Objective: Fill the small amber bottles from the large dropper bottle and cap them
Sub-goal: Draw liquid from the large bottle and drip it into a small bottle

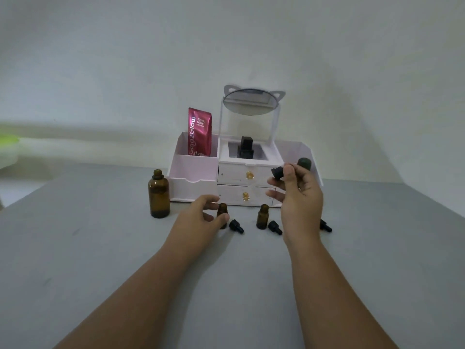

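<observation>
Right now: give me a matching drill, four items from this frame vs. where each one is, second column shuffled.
Column 1
1. large amber bottle
2. dropper cap
3. red sachet
4. leftmost small amber bottle

Column 2
A. standing in the organizer's left compartment
B. held up in the right hand
C. standing open on the table, left of the organizer
D. on the table at the left hand's fingertips

Pairs: 1-C, 2-B, 3-A, 4-D
</observation>
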